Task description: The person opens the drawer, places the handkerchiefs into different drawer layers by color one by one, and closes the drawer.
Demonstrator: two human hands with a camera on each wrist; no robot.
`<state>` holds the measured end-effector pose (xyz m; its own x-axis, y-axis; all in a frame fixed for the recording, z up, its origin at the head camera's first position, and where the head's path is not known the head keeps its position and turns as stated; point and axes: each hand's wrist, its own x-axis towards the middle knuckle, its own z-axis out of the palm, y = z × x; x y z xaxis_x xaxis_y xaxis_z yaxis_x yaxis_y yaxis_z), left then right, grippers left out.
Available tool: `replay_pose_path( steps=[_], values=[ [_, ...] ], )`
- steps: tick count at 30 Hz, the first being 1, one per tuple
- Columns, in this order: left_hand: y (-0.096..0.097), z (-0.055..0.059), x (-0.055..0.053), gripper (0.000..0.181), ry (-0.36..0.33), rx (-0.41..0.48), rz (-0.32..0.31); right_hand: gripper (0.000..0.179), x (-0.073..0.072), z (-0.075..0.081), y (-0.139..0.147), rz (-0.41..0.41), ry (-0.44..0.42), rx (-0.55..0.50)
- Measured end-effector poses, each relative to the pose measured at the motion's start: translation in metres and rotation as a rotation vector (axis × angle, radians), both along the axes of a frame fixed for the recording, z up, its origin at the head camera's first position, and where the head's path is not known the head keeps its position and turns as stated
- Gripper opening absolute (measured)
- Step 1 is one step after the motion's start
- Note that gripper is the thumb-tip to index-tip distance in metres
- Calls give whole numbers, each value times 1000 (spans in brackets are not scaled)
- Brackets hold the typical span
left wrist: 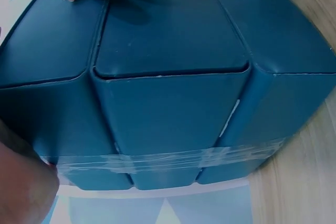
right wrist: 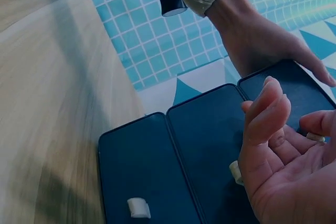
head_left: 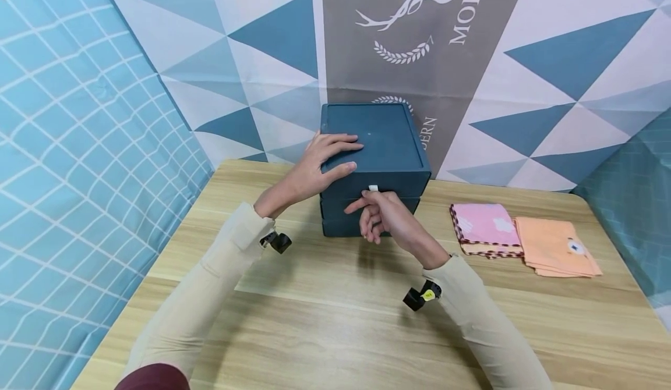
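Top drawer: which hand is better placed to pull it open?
Right, probably: the right hand is at the white tab on the top drawer, while the left hand rests on the box and could steady it.

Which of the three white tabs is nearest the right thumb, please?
The top tab, right by that thumb; the middle tab and bottom tab sit lower, farther from it.

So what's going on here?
A person's left hand rests on a dark blue drawer box, while their right hand is at the white tab of the top drawer; whether it pinches it is unclear. All three drawers look closed. A pink cloth and an orange cloth lie on the table, to the right.
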<state>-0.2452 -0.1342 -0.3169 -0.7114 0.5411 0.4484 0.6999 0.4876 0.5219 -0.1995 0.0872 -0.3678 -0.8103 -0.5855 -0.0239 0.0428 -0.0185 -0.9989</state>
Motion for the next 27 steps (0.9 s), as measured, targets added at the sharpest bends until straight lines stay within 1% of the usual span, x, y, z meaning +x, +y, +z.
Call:
replay_pose_path(
  steps=[4, 7, 11, 15, 18, 21, 25, 27],
  values=[
    [2, -4, -1, 67, 28, 31, 13, 59, 6, -3, 6, 4, 1, 12],
    [2, -6, -1, 64, 34, 37, 18, 62, 12, -9, 15, 44, 17, 30],
    [1, -5, -1, 62, 25, 43, 11, 63, 21, -23, 28, 78, 15, 89],
    [-1, -5, 1, 63, 16, 43, 10, 65, 24, -41, 36, 66, -11, 149],
    [-2, -5, 1, 62, 14, 40, 17, 68, 23, -51, 36, 64, -27, 176],
    [-2, -6, 0, 60, 21, 43, 19, 69, 18, -58, 32, 89, -52, 179],
    [0, -6, -1, 58, 27, 57, 19, 74, 9, -59, 21, 125, -115, 115],
    [1, -6, -1, 57, 30, 64, 18, 74, 4, -59, 16, 112, -133, 62]
  ],
)
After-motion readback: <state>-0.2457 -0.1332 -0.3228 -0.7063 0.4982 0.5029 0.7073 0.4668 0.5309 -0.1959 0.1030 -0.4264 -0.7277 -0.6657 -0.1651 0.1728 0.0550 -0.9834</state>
